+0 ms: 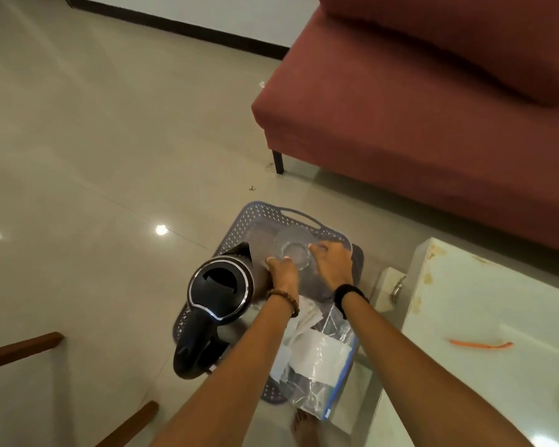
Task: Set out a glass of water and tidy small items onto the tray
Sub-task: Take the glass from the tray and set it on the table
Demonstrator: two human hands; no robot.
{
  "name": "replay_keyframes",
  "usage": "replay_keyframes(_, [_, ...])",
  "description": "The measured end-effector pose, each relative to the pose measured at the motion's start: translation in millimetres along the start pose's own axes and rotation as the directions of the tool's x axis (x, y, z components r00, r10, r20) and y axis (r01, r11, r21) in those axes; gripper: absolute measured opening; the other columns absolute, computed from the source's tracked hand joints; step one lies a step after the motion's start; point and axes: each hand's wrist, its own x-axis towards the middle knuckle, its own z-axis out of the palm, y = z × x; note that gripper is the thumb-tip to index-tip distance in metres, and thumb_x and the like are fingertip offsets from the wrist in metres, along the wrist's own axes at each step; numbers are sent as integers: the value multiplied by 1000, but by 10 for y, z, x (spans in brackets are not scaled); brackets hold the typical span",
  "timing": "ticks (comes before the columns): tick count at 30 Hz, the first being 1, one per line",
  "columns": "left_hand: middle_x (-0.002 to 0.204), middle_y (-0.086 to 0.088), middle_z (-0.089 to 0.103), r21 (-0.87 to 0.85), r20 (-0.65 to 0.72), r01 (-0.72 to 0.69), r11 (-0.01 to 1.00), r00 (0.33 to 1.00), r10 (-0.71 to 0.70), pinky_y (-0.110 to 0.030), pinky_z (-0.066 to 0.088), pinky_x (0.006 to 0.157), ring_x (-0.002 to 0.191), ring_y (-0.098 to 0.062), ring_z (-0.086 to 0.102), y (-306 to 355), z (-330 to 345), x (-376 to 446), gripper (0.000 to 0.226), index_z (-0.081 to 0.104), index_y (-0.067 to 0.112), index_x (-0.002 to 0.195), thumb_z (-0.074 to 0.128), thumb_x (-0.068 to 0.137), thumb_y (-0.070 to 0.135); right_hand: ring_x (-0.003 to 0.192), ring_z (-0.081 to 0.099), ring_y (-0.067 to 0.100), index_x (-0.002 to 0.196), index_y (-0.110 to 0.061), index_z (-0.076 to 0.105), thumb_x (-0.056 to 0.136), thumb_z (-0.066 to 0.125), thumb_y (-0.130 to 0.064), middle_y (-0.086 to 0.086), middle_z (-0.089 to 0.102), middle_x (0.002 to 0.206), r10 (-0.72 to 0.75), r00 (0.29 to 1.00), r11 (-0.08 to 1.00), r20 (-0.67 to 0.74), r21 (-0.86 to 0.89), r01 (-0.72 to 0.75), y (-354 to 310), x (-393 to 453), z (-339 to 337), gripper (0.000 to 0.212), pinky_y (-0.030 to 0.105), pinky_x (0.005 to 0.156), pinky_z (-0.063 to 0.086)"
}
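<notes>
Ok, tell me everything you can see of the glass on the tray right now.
The glass is a clear, colourless tumbler, seen from above through its round open mouth. It looks upright, and I cannot tell whether it holds water. It sits at the far end of the blue perforated plastic tray, right of the black electric kettle. The left hand and right hand hold it from either side.

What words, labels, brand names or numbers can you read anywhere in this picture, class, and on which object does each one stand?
None can be read.
Kettle: no legible brand or marking on its lid.
Papers in the plastic bag: any print is too blurred to read.
Tray, glass: no text visible.
</notes>
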Motion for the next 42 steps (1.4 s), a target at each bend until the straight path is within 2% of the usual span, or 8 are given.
replay_keyframes(4, [126, -26, 49, -41, -135, -51, 998, 990, 45, -47, 39, 103, 116, -37, 49, -1, 54, -112, 29, 39, 0, 124, 31, 97, 8, 40, 28, 6, 43, -22, 31, 81, 58, 0, -7, 32, 43, -117, 992, 991, -53, 56, 120, -6, -82, 33, 52, 16, 42, 28])
replay_keyframes(7, [125, -25, 54, -52, -94, -256, 965, 964, 250, -49, 45, 98, 112, -36, 54, -20, 17, -456, 32, 42, -1, 126, 38, 96, 8, 39, 29, 3, 46, -20, 36, 84, 58, -4, -7, 35, 44, -111, 987, 979, -119, 156, 129, 0, -359, -165, 46, 12, 42, 26])
replay_keyframes(9, [125, -12, 58, -160, -28, -366, 917, 930, 366, -41, 50, 94, 111, -25, 58, -68, 36, -840, 40, 44, 10, 132, 48, 92, 10, 47, 29, 9, 50, -5, 43, 84, 58, -6, 5, 36, 48, -69, 982, 957, -178, 265, 115, 64, -616, -458, 37, 24, 47, 26])
replay_keyframes(13, [119, 0, 65, -215, 168, -377, 901, 894, 415, -28, 57, 80, 104, -14, 64, -386, 263, -1572, 45, 56, 21, 124, 64, 82, 9, 51, 37, 10, 65, -11, 62, 82, 61, -9, 17, 50, 55, 62, 934, 915, -352, 394, 89, 424, -1240, -1238, 17, 23, 47, 36])
replay_keyframes(17, [117, -2, 66, -166, 354, -206, 964, 900, 254, -19, 57, 69, 102, -13, 65, -963, 844, -2238, 39, 60, 22, 115, 62, 82, 0, 56, 56, 24, 72, -43, 70, 81, 62, -11, 13, 68, 74, 202, 888, 910, -412, 415, -14, 1118, -1871, -2052, 34, 41, 65, 55])
replay_keyframes(23, [116, -10, 64, -8, 458, 48, 999, 888, -39, -20, 58, 64, 105, -25, 62, -1918, 1595, -2830, 39, 59, 14, 115, 56, 82, -7, 67, 69, 8, 78, -47, 69, 85, 60, -16, -16, 73, 70, 321, 862, 904, -393, 400, -154, 2264, -2496, -2823, 33, 15, 62, 55])
replay_keyframes(32, [111, -21, 62, 67, 292, 193, 979, 935, -204, -27, 53, 62, 90, -27, 60, -2690, 2471, -3007, 42, 58, 3, 117, 54, 78, -12, 69, 69, 27, 84, 5, 65, 88, 54, -10, 19, 70, 70, 386, 876, 873, -289, 422, -246, 3435, -2445, -3242, 19, 48, 74, 57])
replay_keyframes(42, [116, -19, 61, 47, 256, 160, 986, 952, -167, -33, 52, 72, 104, -32, 60, -2813, 2612, -2832, 36, 59, 9, 107, 53, 79, -12, 71, 66, 30, 84, 10, 60, 90, 51, -7, 26, 66, 73, 409, 881, 843, -239, 468, -264, 3602, -2245, -3145, 21, 52, 77, 55])
